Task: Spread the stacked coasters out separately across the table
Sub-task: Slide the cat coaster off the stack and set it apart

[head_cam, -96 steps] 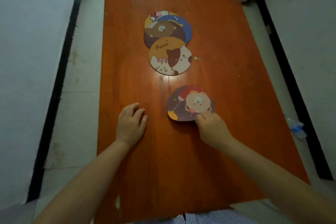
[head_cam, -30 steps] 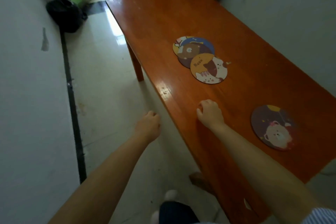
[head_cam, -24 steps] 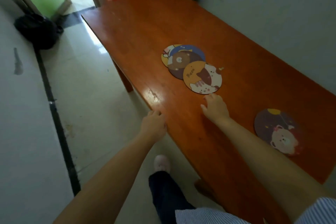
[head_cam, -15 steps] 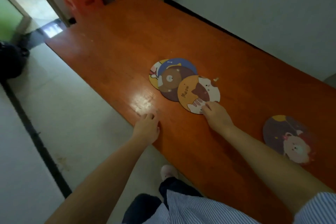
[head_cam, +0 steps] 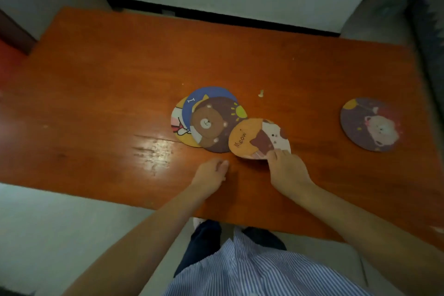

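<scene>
Several round coasters overlap at the middle of the orange table [head_cam: 96, 74]: a yellow one [head_cam: 177, 125] at the bottom left, a blue one [head_cam: 204, 96], a brown bear one [head_cam: 211, 125], and an orange "Meow" cat coaster [head_cam: 254, 138] on top at the right. My right hand [head_cam: 287, 170] grips the near edge of the Meow coaster, whose near side looks slightly lifted. My left hand [head_cam: 211, 175] rests loosely curled on the table just in front of the pile, holding nothing. A dark purple coaster [head_cam: 371, 124] lies alone at the right.
A small pale crumb [head_cam: 261, 93] lies behind the pile. The table's near edge runs just below my hands, with the floor and my legs beyond it. A wall stands close behind the far edge.
I walked around to the table's long side. My right hand reached the Meow coaster and took hold of its near edge. My left hand came up onto the table.
</scene>
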Motion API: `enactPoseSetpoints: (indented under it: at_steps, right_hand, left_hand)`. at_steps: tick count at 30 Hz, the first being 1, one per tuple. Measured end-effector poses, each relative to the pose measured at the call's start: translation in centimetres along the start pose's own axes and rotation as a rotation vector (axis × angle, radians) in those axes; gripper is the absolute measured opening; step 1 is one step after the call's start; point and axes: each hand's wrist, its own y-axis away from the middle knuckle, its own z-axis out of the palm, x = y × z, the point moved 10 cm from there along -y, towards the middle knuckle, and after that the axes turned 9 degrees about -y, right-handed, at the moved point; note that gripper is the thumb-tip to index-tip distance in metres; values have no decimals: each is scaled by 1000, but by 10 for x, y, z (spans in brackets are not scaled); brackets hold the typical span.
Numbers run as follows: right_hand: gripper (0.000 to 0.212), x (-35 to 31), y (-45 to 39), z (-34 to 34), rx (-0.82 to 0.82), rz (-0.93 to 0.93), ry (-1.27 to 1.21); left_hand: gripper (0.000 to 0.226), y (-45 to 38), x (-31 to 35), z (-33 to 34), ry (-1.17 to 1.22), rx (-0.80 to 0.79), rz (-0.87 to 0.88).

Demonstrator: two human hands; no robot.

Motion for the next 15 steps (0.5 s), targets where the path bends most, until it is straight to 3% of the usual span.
enactPoseSetpoints:
  at_steps: [2, 4, 5, 6, 8, 10, 12, 15]
  right_hand:
    - [41, -30, 25, 33, -196, -16, -108]
    - [41, -52, 45, 67, -449, 12, -269]
    - [34, -55, 50, 76, -490, 49, -360]
    - [26, -52, 51, 74, -434, 116, -483]
    - [15, -26, 53, 53, -146, 282, -685]
    - [22, 16, 61, 33, 143, 455, -617]
    - [40, 51, 67, 29, 237, 664, -561]
    - [48, 72, 63, 37, 245, 844, -718]
  left_hand:
    - [26, -1, -1, 16, 221, -128, -75]
    - [25, -3, -5, 18, 191, -139, -100]
    - [24, -6, -4, 15, 88, -111, -58]
    - [22, -9, -1, 12, -19, -90, 1]
    - [17, -11, 6, 9, -120, -63, 98]
    - [14, -13, 15, 5, -142, -43, 170]
    - [22, -17, 25, 2, -167, -13, 204]
    - [36, -25, 34, -1, -218, 31, 196]
